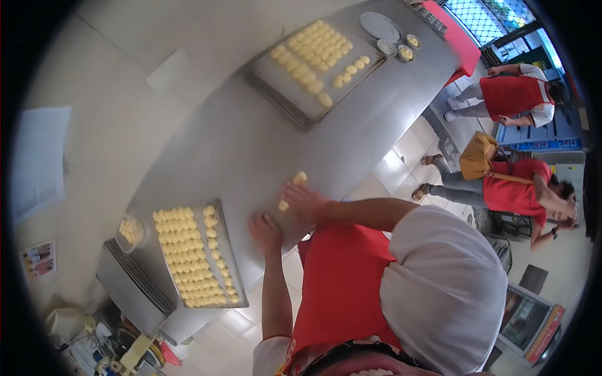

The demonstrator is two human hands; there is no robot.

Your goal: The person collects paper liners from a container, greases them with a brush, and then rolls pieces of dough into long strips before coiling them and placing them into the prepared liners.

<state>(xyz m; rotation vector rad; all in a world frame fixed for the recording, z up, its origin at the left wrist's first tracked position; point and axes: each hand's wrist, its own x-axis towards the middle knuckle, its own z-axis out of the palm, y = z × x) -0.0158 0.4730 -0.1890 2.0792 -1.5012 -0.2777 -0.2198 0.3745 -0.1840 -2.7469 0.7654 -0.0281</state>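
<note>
the person's right hand (pixel 305 199) lies flat on the steel bench (pixel 251 144), palm down with the fingers spread loosely apart, clamped on nothing. a pale yellow dough roll (pixel 300 178) sits on the bench just at its fingertips, touching or nearly touching them; the view is too small to tell which. a second, smaller dough piece (pixel 283 205) lies just beside the thumb side of that hand.

the left hand (pixel 265 230) rests near the front edge of the bench, close to the right hand but apart from it. its fingers look loosely curled and somewhat together, and whether anything is under them cannot be told; nothing shows in its grip.

to the left of the left hand lies a near baking tray (pixel 233 266) filled with rows of shaped dough pieces, with a small clear tub (pixel 130 231) of dough at its far left corner, standing beside a stack of grey trays (pixel 135 285). well apart, at the far end of the bench, a far baking tray (pixel 276 84) holds more rows of dough, and beyond it lie a round metal plate (pixel 380 26) and a few fluted tart tins (pixel 405 52).

two other people in red aprons stand on the tiled floor (pixel 401 163) to the right, away from the bench.
</note>
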